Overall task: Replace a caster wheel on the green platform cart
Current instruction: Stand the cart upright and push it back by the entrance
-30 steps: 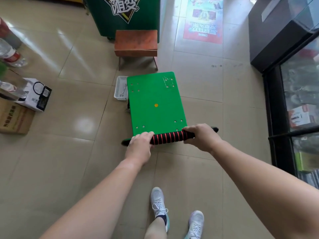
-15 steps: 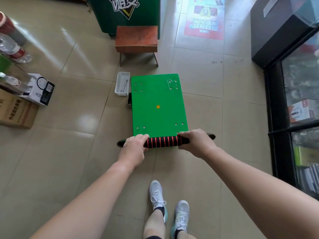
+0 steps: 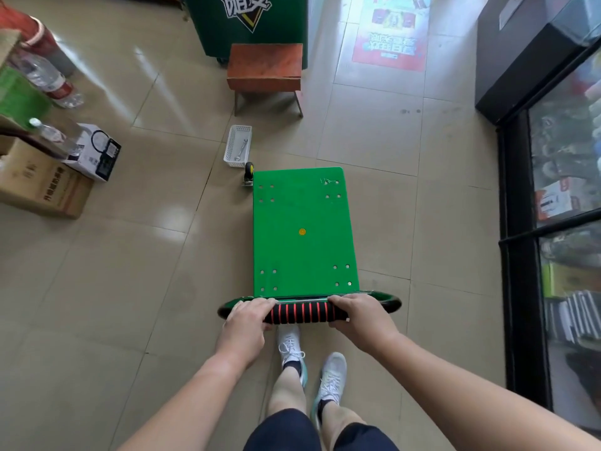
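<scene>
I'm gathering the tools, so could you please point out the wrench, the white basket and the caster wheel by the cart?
wrench (image 3: 241, 150): head view, middle of its shaft.
white basket (image 3: 234, 163): head view, its near wall.
caster wheel (image 3: 249, 168): head view, its black tyre.

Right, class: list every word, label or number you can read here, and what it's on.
Green cabinet: white characters, cut off at top, unreadable.
Floor poster: print too blurred.
Cardboard box: characters too blurred.
White box: label too small.
Green cart: no text.
</scene>
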The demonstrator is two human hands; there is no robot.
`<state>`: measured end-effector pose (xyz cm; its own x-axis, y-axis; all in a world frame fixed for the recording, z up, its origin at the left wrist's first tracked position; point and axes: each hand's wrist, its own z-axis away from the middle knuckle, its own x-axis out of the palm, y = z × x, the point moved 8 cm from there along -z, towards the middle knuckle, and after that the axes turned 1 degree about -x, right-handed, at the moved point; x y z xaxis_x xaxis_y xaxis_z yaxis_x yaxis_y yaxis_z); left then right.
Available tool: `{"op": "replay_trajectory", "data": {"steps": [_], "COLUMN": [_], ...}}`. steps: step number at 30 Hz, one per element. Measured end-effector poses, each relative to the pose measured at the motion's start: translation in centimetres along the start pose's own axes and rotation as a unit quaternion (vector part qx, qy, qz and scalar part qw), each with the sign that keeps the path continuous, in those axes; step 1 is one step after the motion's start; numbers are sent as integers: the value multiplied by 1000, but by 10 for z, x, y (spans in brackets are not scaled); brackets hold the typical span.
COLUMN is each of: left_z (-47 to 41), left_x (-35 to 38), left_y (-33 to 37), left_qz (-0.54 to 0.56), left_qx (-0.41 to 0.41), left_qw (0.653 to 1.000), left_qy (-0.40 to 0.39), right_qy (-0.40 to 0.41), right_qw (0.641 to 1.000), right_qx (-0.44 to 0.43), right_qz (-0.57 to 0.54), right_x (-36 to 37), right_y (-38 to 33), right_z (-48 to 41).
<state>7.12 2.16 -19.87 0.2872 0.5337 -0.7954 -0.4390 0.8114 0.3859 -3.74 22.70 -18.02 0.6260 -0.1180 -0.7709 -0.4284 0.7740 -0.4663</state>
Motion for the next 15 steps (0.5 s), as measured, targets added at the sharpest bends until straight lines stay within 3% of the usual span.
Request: {"op": "replay_trajectory", "data": {"steps": [7, 15], "left_z": [22, -30], "left_x": [18, -15], "left_y": [-7, -4], "left_qz": [-8, -11], "left_qx": [14, 3], "left_qw": [1000, 1000], "left_qy": [-3, 7], "right_qy": [-21, 0], "right_qw": [1000, 1000], "right_qx": [-12, -5], "right_qz": [-5, -3], "right_x": [13, -19], "right_y": [-3, -4], "right_z": [20, -27]}}
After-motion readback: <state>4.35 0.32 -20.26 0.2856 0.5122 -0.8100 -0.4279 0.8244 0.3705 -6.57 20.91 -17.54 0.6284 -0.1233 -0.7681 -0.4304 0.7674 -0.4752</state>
